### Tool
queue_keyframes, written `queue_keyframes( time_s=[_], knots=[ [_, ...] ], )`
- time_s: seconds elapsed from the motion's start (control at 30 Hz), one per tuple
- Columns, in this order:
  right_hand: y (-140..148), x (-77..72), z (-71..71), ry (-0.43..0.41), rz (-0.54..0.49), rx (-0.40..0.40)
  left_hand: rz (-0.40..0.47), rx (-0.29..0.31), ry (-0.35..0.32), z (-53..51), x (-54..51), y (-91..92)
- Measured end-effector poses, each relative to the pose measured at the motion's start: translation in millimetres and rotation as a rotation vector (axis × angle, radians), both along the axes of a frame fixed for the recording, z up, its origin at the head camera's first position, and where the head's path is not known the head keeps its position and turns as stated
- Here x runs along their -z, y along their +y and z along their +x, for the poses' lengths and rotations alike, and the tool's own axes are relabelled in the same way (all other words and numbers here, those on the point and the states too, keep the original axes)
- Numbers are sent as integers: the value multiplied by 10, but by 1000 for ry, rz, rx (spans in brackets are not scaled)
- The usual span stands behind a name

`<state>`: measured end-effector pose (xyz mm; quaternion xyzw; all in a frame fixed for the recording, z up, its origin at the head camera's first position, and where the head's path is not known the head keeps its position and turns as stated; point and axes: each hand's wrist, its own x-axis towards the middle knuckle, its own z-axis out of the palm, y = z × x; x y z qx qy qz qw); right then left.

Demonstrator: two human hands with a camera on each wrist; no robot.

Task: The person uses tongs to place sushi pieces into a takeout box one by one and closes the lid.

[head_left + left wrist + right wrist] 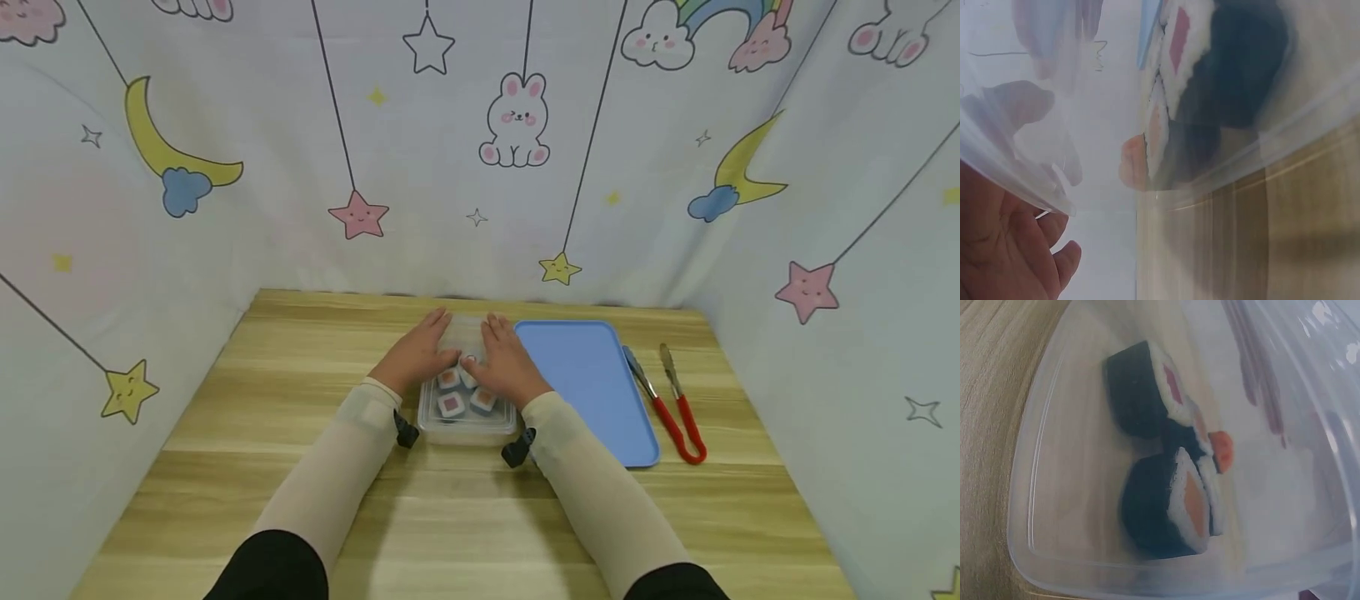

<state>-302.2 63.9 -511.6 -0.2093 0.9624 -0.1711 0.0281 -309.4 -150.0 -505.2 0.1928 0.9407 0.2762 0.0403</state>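
Note:
A clear plastic container (468, 432) with a transparent lid (491, 417) stands in the middle of the wooden table. Inside it lie several sushi rolls (451, 405), dark-wrapped with white rice and pink or orange centres. My left hand (416, 354) rests at the lid's left side, fingers extended towards the far edge and thumb pointing inward. On the right side my right hand (512, 360) lies likewise, the two thumbs nearly meeting over the lid. Through the clear wall, the right wrist view shows the dark sides of the rolls (1154, 506) and a small orange piece (1222, 452) behind them.
A blue tray (581, 383) lies right beside the container, partly behind the right forearm. Beyond it are tongs (686, 429) with red handles, their arms spread. A white patterned curtain (450, 167) encloses the table (300, 358) at the back and sides.

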Motion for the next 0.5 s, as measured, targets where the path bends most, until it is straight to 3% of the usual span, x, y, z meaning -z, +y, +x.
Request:
queue_keyframes(
  time_s=[0.17,0.3,0.4,0.5],
  knots=[
    [-26,-3,-23,-2,-34,-7,28,0,-4,-1,25,-51],
    [53,-55,-25,-7,-136,-17,57,5,9,5,30,-111],
    [207,-151,6,16,-200,-20,86,-8,48,59,-58,-218],
    [461,-324,93,34,-199,-22,67,-22,101,175,-216,-409]
  ],
)
